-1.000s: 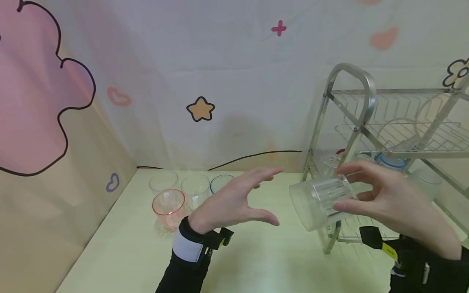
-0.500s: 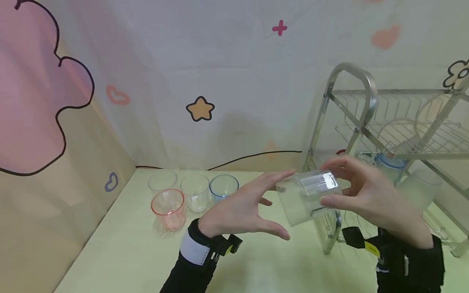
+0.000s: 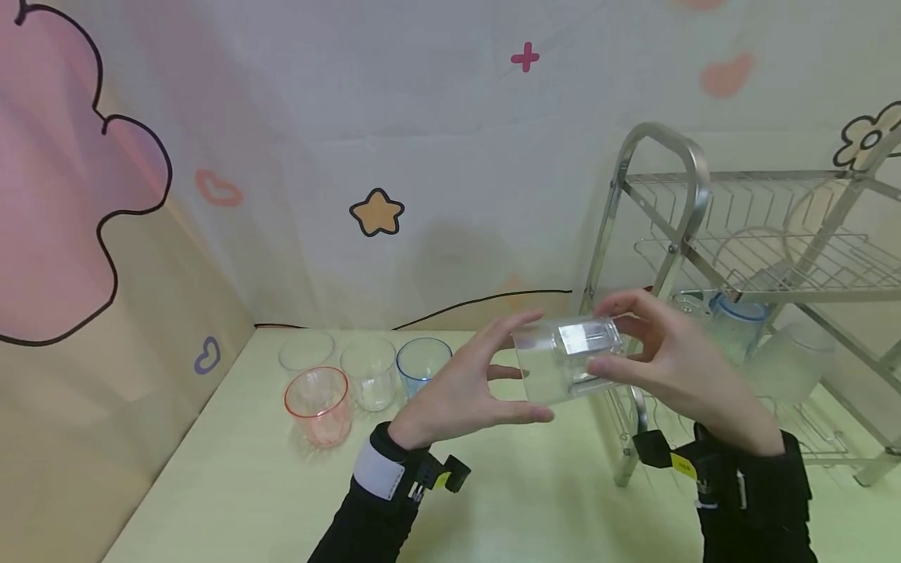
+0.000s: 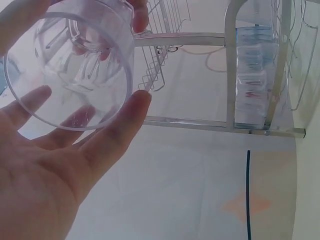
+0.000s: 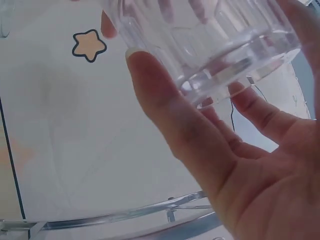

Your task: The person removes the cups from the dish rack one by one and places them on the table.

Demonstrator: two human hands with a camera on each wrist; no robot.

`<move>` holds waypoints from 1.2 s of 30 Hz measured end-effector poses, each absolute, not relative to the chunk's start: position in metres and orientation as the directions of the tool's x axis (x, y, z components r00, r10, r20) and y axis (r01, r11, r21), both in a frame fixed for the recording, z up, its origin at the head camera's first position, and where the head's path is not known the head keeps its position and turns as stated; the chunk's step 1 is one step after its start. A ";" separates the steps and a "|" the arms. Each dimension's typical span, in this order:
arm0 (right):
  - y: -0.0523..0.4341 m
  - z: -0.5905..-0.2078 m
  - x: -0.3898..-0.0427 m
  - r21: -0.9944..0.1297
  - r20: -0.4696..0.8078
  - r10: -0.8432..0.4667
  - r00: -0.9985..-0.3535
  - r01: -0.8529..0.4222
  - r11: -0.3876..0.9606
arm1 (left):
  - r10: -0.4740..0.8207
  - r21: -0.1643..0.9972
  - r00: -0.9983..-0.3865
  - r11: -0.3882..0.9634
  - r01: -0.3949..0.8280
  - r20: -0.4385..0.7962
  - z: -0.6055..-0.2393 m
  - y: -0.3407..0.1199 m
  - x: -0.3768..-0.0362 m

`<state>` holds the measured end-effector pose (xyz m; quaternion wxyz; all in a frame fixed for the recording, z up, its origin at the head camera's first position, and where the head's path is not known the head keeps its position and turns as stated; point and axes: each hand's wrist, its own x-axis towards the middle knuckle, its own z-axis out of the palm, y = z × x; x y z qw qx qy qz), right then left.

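A clear ribbed drinking glass [image 3: 545, 367] is held on its side above the table in the head view, mouth to the left. My right hand [image 3: 679, 375] grips it near the base, thumb in front and fingers behind; the right wrist view shows the thick base [image 5: 240, 65] close over the palm. Around the mouth end is my left hand [image 3: 457, 387], thumb below and fingers above and behind. In the left wrist view the glass's round rim [image 4: 127, 75] sits between that thumb and the fingers.
At the back left stand a red-rimmed glass [image 3: 320, 407], a blue-rimmed glass [image 3: 422, 360] and clear glasses [image 3: 369, 379] on the pale table [image 3: 535, 493]. A two-tier metal dish rack [image 3: 693, 184] at right holds a blue-rimmed vessel [image 3: 739, 313] and a cloudy one [image 3: 791, 363] below.
My right hand has carried the glass leftward, away from the rack. My left hand has moved slightly right, and its fingers now meet the glass's mouth end.
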<state>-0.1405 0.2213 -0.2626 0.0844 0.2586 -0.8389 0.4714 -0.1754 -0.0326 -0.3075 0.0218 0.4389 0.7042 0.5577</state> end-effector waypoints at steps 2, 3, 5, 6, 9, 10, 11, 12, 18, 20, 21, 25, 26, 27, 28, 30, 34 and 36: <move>0.221 -0.264 -0.142 -0.741 0.384 -0.363 -0.849 -0.518 0.428 | 0.639 0.808 -0.614 -0.020 0.589 0.464 -0.309 -0.032 -0.177; 0.222 -0.264 -0.143 -0.733 0.385 -0.371 -0.845 -0.524 0.434 | 0.637 0.806 -0.611 -0.028 0.592 0.471 -0.310 -0.032 -0.178; 0.224 -0.265 -0.144 -0.716 0.383 -0.388 -0.838 -0.535 0.448 | 0.636 0.803 -0.603 -0.044 0.594 0.481 -0.311 -0.031 -0.179; 0.225 -0.266 -0.144 -0.713 0.372 -0.395 -0.840 -0.531 0.458 | 0.638 0.799 -0.598 -0.044 0.600 0.485 -0.312 -0.030 -0.180; 0.233 -0.266 -0.142 -0.721 0.307 -0.439 -0.844 -0.508 0.472 | 0.653 0.791 -0.589 -0.027 0.611 0.477 -0.315 -0.031 -0.180; 0.238 -0.267 -0.141 -0.719 0.291 -0.457 -0.841 -0.507 0.476 | 0.662 0.791 -0.588 -0.012 0.612 0.465 -0.316 -0.032 -0.180; 0.242 -0.267 -0.140 -0.711 0.279 -0.474 -0.835 -0.512 0.482 | 0.670 0.787 -0.587 0.006 0.617 0.455 -0.316 -0.032 -0.180; 0.247 -0.268 -0.139 -0.701 0.276 -0.493 -0.825 -0.524 0.484 | 0.677 0.784 -0.588 0.027 0.620 0.443 -0.316 -0.033 -0.180; 0.272 -0.273 -0.138 -0.632 0.274 -0.551 -0.788 -0.579 0.515 | 0.681 0.768 -0.617 0.124 0.628 0.394 -0.318 -0.046 -0.178; 0.279 -0.274 -0.136 -0.611 0.253 -0.532 -0.808 -0.560 0.560 | 0.675 0.765 -0.628 0.144 0.628 0.388 -0.319 -0.052 -0.177; 0.283 -0.274 -0.135 -0.612 0.234 -0.519 -0.822 -0.539 0.578 | 0.671 0.764 -0.634 0.154 0.626 0.384 -0.319 -0.054 -0.176; 0.303 -0.274 -0.126 -0.538 0.192 -0.413 -0.890 -0.447 0.714 | 0.688 0.762 -0.642 0.200 0.616 0.339 -0.321 -0.062 -0.175; 0.308 -0.274 -0.125 -0.528 0.179 -0.386 -0.905 -0.420 0.738 | 0.695 0.759 -0.642 0.214 0.615 0.323 -0.321 -0.064 -0.175; 0.312 -0.273 -0.124 -0.508 0.170 -0.357 -0.919 -0.392 0.767 | 0.703 0.757 -0.642 0.229 0.612 0.306 -0.321 -0.066 -0.174; 0.315 -0.273 -0.124 -0.483 0.167 -0.331 -0.929 -0.370 0.794 | 0.710 0.754 -0.642 0.244 0.609 0.289 -0.321 -0.068 -0.174; 0.320 -0.271 -0.125 -0.452 0.153 -0.283 -0.947 -0.322 0.832 | 0.719 0.741 -0.643 0.275 0.613 0.265 -0.321 -0.072 -0.174; 0.327 -0.269 -0.132 -0.418 0.079 -0.177 -0.981 -0.193 0.888 | 0.716 0.707 -0.657 0.338 0.621 0.235 -0.324 -0.080 -0.174; 0.331 -0.270 -0.135 -0.405 0.055 -0.133 -0.990 -0.144 0.903 | 0.712 0.695 -0.666 0.365 0.620 0.221 -0.326 -0.085 -0.174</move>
